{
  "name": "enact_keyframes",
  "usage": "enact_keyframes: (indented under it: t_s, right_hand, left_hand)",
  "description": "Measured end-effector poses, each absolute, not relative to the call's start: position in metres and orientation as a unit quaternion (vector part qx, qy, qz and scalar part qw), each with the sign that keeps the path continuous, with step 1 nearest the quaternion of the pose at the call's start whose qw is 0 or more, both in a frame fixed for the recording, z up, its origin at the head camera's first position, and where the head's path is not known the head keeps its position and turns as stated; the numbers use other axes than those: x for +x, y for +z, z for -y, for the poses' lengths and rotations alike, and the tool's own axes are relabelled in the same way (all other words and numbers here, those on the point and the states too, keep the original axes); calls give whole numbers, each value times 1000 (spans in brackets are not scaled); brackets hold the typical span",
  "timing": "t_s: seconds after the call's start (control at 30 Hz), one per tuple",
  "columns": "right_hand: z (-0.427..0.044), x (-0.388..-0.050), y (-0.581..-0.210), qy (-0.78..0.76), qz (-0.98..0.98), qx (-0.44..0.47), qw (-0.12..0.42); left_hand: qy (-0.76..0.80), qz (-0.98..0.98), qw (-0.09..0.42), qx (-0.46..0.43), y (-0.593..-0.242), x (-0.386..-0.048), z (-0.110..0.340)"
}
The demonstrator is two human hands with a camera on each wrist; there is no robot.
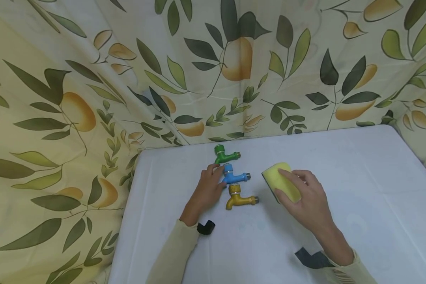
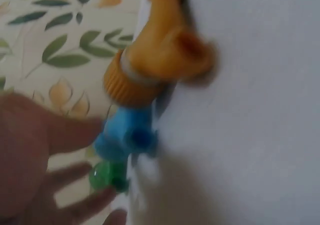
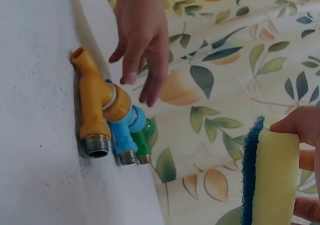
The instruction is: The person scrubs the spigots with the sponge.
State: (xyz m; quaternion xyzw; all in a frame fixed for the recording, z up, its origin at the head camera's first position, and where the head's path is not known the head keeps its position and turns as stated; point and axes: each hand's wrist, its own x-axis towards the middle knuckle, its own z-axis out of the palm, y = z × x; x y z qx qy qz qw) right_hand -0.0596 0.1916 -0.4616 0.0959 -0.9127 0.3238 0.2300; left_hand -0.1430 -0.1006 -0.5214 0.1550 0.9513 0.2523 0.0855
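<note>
Three plastic taps with metal threaded ends lie in a row on the white table: a green tap [image 1: 225,157], a blue tap [image 1: 238,178] and a yellow tap [image 1: 240,201]. My left hand [image 1: 207,191] is beside the blue tap, its fingers loosely spread; in the right wrist view that left hand [image 3: 142,45] hangs over the taps and holds nothing. To the right of the taps, my right hand [image 1: 310,201] pinches a yellow sponge [image 1: 287,183] between thumb and fingers, above the table. A dark blue scouring layer shows on the sponge [image 3: 275,175] in the right wrist view.
The white table [image 1: 362,177] reaches back to a patterned curtain [image 1: 287,86] with leaves and orange fruit, which also hangs along the left side. Dark straps [image 1: 206,227] show at both wrists.
</note>
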Motion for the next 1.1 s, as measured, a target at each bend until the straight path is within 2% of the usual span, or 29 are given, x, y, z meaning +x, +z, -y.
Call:
enact_keyframes:
  t_s: [0.13, 0.3, 0.67, 0.93, 1.1]
  right_hand:
    - [-191, -60, -461, 323, 914, 96, 227]
    - [-189, -61, -462, 325, 915, 97, 221]
    - [-188, -59, -462, 324, 917, 95, 212]
    - [-188, -59, -464, 325, 916, 101, 215]
    - [-189, -58, -466, 321, 916, 101, 218]
  left_hand:
    - [245, -937, 144, 203, -516, -160, 110]
    - [237, -931, 173, 217, -515, -171, 109]
    - [258, -929, 164, 210, -519, -179, 104]
    - [332, -915, 123, 194, -525, -172, 120]
    - [394, -894, 137, 165, -529, -163, 130]
